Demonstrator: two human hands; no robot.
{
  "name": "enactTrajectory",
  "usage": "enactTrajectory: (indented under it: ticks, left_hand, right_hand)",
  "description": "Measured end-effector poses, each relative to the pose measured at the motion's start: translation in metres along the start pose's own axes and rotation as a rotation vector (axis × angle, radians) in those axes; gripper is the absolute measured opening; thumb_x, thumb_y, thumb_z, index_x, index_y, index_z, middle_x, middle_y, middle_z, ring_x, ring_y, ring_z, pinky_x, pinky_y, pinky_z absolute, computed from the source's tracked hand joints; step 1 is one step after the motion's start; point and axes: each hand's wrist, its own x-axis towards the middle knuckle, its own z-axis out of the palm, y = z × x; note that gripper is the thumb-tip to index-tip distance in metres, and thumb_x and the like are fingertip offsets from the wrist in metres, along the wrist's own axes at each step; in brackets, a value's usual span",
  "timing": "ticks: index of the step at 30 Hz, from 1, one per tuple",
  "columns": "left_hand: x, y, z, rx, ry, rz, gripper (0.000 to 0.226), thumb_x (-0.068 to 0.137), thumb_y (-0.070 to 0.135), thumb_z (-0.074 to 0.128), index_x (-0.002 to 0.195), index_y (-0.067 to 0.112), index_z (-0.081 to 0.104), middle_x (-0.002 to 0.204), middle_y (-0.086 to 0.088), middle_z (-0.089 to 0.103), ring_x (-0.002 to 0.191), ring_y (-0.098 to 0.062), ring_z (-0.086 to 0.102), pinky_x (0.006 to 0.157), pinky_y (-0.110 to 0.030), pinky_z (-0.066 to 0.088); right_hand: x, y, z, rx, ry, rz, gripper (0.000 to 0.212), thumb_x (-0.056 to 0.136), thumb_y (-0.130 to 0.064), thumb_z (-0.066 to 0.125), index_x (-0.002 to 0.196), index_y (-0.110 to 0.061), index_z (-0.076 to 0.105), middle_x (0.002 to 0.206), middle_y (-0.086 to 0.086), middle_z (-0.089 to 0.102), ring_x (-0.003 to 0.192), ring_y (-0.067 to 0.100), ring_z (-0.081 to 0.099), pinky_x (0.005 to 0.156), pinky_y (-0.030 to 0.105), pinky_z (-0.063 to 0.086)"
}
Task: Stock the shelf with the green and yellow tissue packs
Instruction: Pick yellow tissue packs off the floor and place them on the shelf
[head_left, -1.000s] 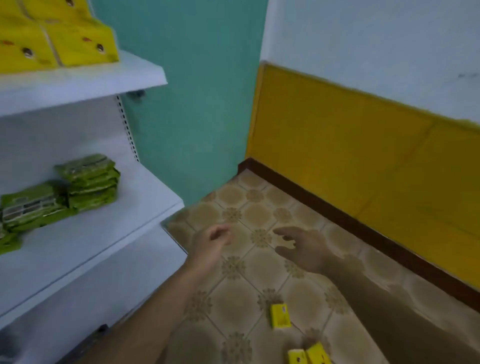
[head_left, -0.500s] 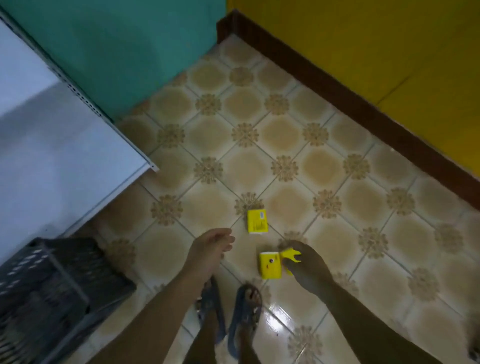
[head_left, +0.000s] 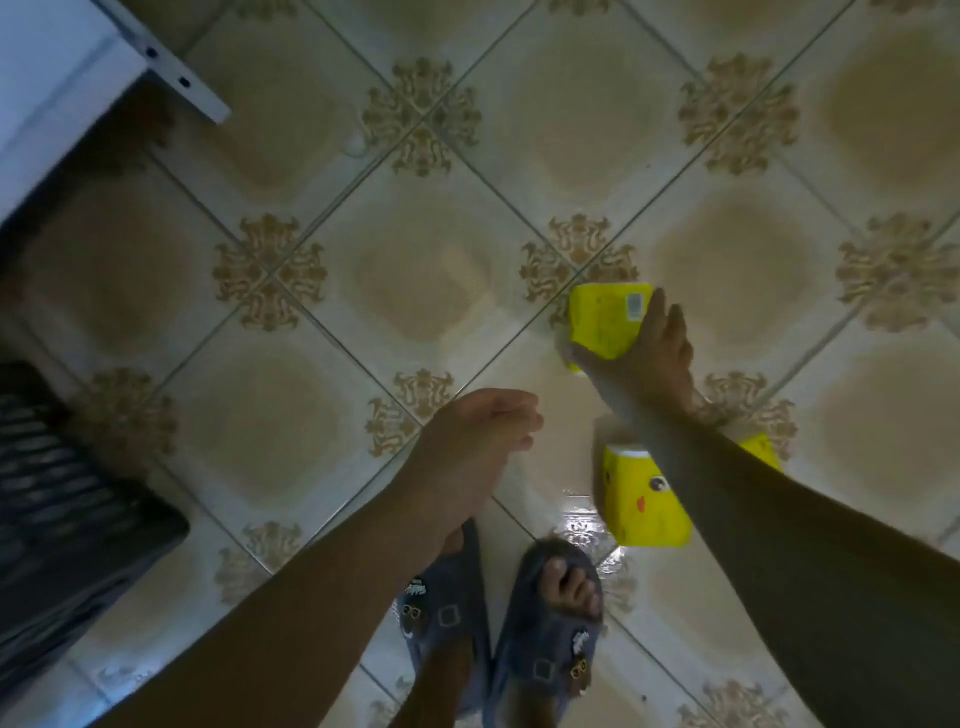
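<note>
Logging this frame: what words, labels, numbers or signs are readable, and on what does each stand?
No text is readable.
On the upper yellow pack, gripped by the right hand: a barcode-like patch and fine print, too blurred to read.
On the lower yellow pack: only a drawn eye and beak, no words visible.
On the slippers: small charms with script, too small to read.

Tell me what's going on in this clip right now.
A person bends over a tiled floor, collecting tissue packs. The right hand grips a yellow tissue pack by its sides; whether it has left the floor is unclear. The left hand hangs loosely curled, holding nothing. A second yellow pack lies under the right forearm. A black crate sits at the left.
</note>
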Motion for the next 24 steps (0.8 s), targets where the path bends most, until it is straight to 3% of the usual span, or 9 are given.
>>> enactTrajectory:
  ticks: [4,7,10,13,17,19,21,22,24]
  left_hand:
    - [0.039,-0.032,-0.016,0.008,0.049,-0.031,0.01,0.091,0.014,0.058,0.09,0.021,0.065,0.099,-0.002,0.067,0.084,-0.009,0.061,0.07,-0.018,0.044]
    - [0.043,-0.038,-0.026,0.029,0.071,-0.015,0.013,0.091,0.017,0.058,0.1,0.018,0.066,0.098,-0.002,0.067,0.089,-0.01,0.062,0.075,-0.021,0.043]
    - [0.026,-0.034,-0.032,0.026,0.095,-0.034,0.017,0.091,0.021,0.059,0.105,0.017,0.068,0.103,0.0,0.069,0.094,-0.011,0.064,0.081,-0.027,0.045]
    - [-0.012,-0.017,-0.031,0.013,0.111,-0.031,0.018,0.09,0.02,0.06,0.106,0.016,0.069,0.102,0.0,0.07,0.094,-0.012,0.065,0.087,-0.029,0.046]
    - [-0.098,0.03,-0.024,-0.034,0.1,0.015,0.038,0.071,0.03,0.067,0.106,0.015,0.067,0.103,-0.004,0.068,0.098,-0.018,0.063,0.089,-0.032,0.045]
    - [-0.148,0.059,-0.021,-0.077,0.115,0.037,0.048,0.052,0.039,0.065,0.095,0.018,0.069,0.101,-0.007,0.068,0.098,-0.022,0.063,0.087,-0.033,0.045]
    - [-0.199,0.085,-0.021,-0.127,0.15,0.066,0.057,0.038,0.048,0.066,0.087,0.021,0.07,0.095,-0.008,0.069,0.093,-0.024,0.063,0.081,-0.032,0.044]
    - [-0.228,0.101,-0.024,-0.142,0.157,0.088,0.059,0.036,0.051,0.065,0.087,0.021,0.07,0.094,-0.007,0.069,0.091,-0.023,0.063,0.077,-0.031,0.044]
    - [-0.296,0.136,-0.03,-0.125,0.146,0.155,0.05,0.053,0.052,0.07,0.092,0.021,0.068,0.095,-0.005,0.069,0.088,-0.019,0.063,0.074,-0.031,0.046]
  right_hand:
    - [0.043,0.007,0.047,-0.116,0.014,-0.002,0.125,0.064,-0.062,0.076,0.151,-0.028,-0.008,0.16,0.005,-0.009,0.145,0.035,0.01,0.109,0.055,0.026]
    - [0.045,0.015,0.052,-0.167,0.042,-0.008,0.11,0.069,-0.043,0.077,0.15,-0.026,0.004,0.157,0.007,0.007,0.132,0.04,0.03,0.098,0.049,0.037]
    - [0.02,0.015,0.032,-0.043,-0.025,0.011,0.099,0.072,-0.036,0.074,0.149,-0.026,0.012,0.151,0.009,0.019,0.129,0.039,0.038,0.098,0.046,0.039]
    - [-0.035,0.0,-0.006,0.129,-0.111,0.009,0.099,0.07,-0.039,0.075,0.15,-0.023,0.02,0.15,0.012,0.026,0.128,0.036,0.042,0.099,0.045,0.041]
    - [-0.112,-0.028,-0.074,0.359,-0.207,-0.045,0.083,0.052,-0.051,0.074,0.129,-0.034,0.048,0.123,0.006,0.058,0.101,0.027,0.063,0.079,0.047,0.054]
    - [-0.152,-0.053,-0.122,0.456,-0.251,-0.094,0.076,0.06,-0.047,0.077,0.129,-0.037,0.049,0.121,0.001,0.061,0.097,0.015,0.065,0.078,0.039,0.056]
    - [-0.192,-0.078,-0.173,0.543,-0.317,-0.111,0.071,0.071,-0.038,0.08,0.134,-0.031,0.046,0.123,-0.005,0.06,0.096,0.0,0.063,0.077,0.02,0.054]
    - [-0.212,-0.092,-0.198,0.565,-0.344,-0.144,0.074,0.071,-0.038,0.081,0.135,-0.031,0.045,0.126,-0.007,0.059,0.1,-0.001,0.062,0.079,0.019,0.052]
    - [-0.255,-0.127,-0.254,0.566,-0.361,-0.218,0.094,0.061,-0.055,0.081,0.142,-0.036,0.037,0.139,-0.007,0.05,0.115,0.009,0.058,0.091,0.03,0.051]
